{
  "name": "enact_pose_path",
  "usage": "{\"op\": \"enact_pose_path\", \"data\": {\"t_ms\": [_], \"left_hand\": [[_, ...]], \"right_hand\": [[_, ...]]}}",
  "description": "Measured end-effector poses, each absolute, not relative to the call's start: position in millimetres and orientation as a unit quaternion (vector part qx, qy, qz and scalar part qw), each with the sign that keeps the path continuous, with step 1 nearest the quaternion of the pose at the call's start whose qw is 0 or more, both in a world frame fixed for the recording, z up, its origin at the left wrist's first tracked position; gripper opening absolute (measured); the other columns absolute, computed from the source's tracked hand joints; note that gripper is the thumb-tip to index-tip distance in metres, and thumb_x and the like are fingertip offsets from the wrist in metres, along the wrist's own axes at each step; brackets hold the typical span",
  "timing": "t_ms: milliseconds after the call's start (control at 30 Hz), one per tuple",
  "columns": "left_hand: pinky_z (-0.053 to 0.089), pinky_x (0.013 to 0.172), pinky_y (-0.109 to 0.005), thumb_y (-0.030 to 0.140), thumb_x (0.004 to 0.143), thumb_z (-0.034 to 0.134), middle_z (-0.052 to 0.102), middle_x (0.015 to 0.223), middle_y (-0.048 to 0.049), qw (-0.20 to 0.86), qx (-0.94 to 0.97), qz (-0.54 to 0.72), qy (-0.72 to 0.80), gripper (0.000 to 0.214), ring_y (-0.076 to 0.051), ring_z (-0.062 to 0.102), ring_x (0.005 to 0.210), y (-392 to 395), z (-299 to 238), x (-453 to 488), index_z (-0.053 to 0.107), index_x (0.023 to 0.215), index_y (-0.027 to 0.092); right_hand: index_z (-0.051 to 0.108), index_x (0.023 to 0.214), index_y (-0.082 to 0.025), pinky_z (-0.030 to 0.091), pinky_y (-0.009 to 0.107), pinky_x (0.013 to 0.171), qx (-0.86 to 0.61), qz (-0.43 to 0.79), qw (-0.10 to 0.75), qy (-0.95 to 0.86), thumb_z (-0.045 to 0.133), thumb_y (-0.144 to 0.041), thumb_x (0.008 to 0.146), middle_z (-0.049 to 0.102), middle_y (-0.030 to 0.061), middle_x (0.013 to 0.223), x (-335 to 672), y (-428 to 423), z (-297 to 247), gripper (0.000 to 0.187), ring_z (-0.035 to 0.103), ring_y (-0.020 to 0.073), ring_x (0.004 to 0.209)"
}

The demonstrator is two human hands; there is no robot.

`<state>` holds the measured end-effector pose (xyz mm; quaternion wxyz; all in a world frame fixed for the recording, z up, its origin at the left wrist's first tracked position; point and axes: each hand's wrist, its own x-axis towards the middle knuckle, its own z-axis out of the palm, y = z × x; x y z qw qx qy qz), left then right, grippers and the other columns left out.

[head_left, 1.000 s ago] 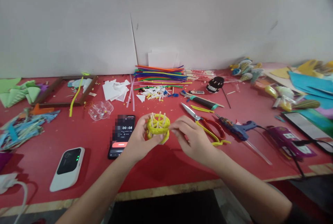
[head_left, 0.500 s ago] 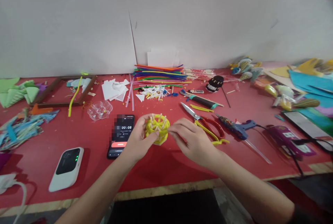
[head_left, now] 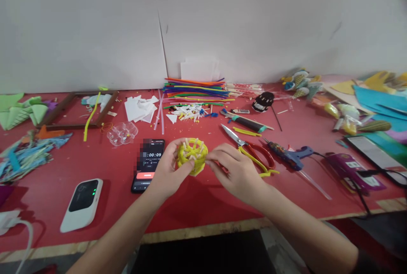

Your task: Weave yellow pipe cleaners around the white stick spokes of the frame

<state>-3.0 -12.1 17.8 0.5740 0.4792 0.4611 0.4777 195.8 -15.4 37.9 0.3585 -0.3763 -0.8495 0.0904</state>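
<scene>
My left hand (head_left: 170, 166) is closed around a small round basket (head_left: 199, 166) of yellow pipe cleaner woven about short pale upright sticks. Its thumb presses on the near side, and its fingers wrap the left side. At the basket's right edge, the thumb and fingertips of my right hand (head_left: 233, 170) are pinched together on the yellow pipe cleaner (head_left: 205, 159); most of the strand is hidden by the fingers. The basket is held above the red table (head_left: 197, 202), its open top tipped towards me.
Red-handled scissors (head_left: 243, 143), a glue gun (head_left: 289, 155) and a utility knife (head_left: 248, 123) lie to the right. A phone (head_left: 149, 166) showing a timer and a white device (head_left: 82, 206) are on the left. Coloured pipe cleaners (head_left: 193, 89) lie at the back beside a dark woven piece (head_left: 263, 102).
The basket's rim has turned slightly in my hands, and both hands stay almost in place. The phone timer has gone from 00:08 to 00:09.
</scene>
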Motion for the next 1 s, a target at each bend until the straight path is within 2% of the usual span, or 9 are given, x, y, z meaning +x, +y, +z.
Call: {"op": "enact_pose_path", "data": {"t_ms": [233, 467, 600, 767, 900, 1000], "left_hand": [[0.053, 0.095, -0.04, 0.025, 0.082, 0.068, 0.065, 0.124, -0.0118, 0.545, 0.49, 0.478, 0.485, 0.047, -0.025, 0.066, 0.112, -13, 14, -6, 0.051, 0.126, 0.019], [0.052, 0.096, -0.04, 0.022, 0.082, 0.066, 0.063, 0.126, -0.0121, 0.496, 0.557, 0.448, 0.493, 0.049, -0.027, 0.065, 0.112, -23, 23, -3, 0.05, 0.128, 0.02], [0.049, 0.098, -0.045, 0.019, 0.082, 0.065, 0.063, 0.126, -0.0128, 0.434, 0.61, 0.423, 0.511, 0.05, -0.03, 0.062, 0.114, -28, 25, -4, 0.053, 0.13, 0.022], [0.045, 0.103, -0.05, 0.016, 0.077, 0.067, 0.063, 0.128, -0.0127, 0.384, 0.638, 0.408, 0.528, 0.052, -0.033, 0.058, 0.119, -32, 28, -3, 0.057, 0.129, 0.023], [0.051, 0.096, -0.043, 0.016, 0.079, 0.066, 0.065, 0.125, -0.0105, 0.439, 0.601, 0.436, 0.506, 0.051, -0.028, 0.063, 0.112, -35, 30, 1, 0.055, 0.128, 0.023], [0.055, 0.09, -0.038, 0.018, 0.082, 0.065, 0.067, 0.121, -0.0092, 0.514, 0.546, 0.469, 0.466, 0.048, -0.024, 0.068, 0.105, -37, 30, 2, 0.053, 0.128, 0.023]], "right_hand": [[0.069, 0.1, -0.017, 0.058, 0.035, 0.073, -0.38, 0.002, 0.28, -0.881, 0.05, -0.016, 0.101, 0.072, 0.0073, 0.091, 205, -17, 48, 0.018, 0.067, 0.0197, 0.081], [0.072, 0.095, -0.016, 0.051, 0.031, 0.066, -0.332, -0.093, 0.267, -0.9, 0.047, -0.011, 0.1, 0.069, 0.0058, 0.085, 205, -24, 76, 0.025, 0.056, 0.0179, 0.073], [0.071, 0.093, -0.017, 0.048, 0.03, 0.066, -0.297, -0.097, 0.271, -0.911, 0.042, -0.007, 0.101, 0.068, 0.0063, 0.087, 207, -17, 92, 0.031, 0.055, 0.0175, 0.076], [0.07, 0.091, -0.019, 0.046, 0.03, 0.065, -0.31, -0.08, 0.27, -0.908, 0.044, -0.013, 0.103, 0.065, 0.0045, 0.084, 205, -13, 99, 0.029, 0.053, 0.0167, 0.075], [0.07, 0.091, -0.021, 0.047, 0.031, 0.066, -0.333, -0.076, 0.266, -0.901, 0.048, -0.014, 0.101, 0.067, 0.004, 0.085, 201, -15, 95, 0.025, 0.056, 0.0172, 0.077], [0.07, 0.088, -0.02, 0.049, 0.031, 0.069, -0.338, -0.075, 0.301, -0.888, 0.053, -0.013, 0.099, 0.068, 0.0042, 0.086, 199, -16, 90, 0.021, 0.058, 0.0168, 0.077]]}}
